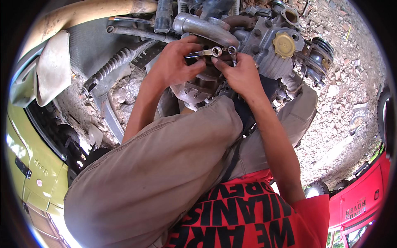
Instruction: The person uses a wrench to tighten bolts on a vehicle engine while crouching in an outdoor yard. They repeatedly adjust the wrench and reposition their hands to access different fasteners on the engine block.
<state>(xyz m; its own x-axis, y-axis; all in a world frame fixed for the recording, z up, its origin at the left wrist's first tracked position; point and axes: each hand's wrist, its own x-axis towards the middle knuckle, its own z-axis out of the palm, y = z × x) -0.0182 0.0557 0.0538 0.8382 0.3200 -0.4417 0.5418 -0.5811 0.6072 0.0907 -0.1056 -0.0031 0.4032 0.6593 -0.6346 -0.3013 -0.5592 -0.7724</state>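
My left hand [170, 64] is curled around the shaft of a ring wrench [202, 53], whose ring end points right. Close beside that end is a second ring-ended wrench [232, 51], with its short visible shaft running down into my right hand [243, 77]. The right fingers are pinched around it; its lower part is hidden. Both hands are over an engine [264, 51], just below a curved metal turbo housing [202, 28]. Whether either ring sits on a bolt is hard to make out. A yellow oil filler cap [284, 45] sits on the engine right of my hands.
A coil spring shock absorber [113, 66] and metal pipes [136, 34] lie to the left. Pulleys [320, 53] stick out at the engine's right. Rubble and gravel [335, 103] cover the ground there. A green vehicle [37, 161] stands at left, a red one [359, 198] at right.
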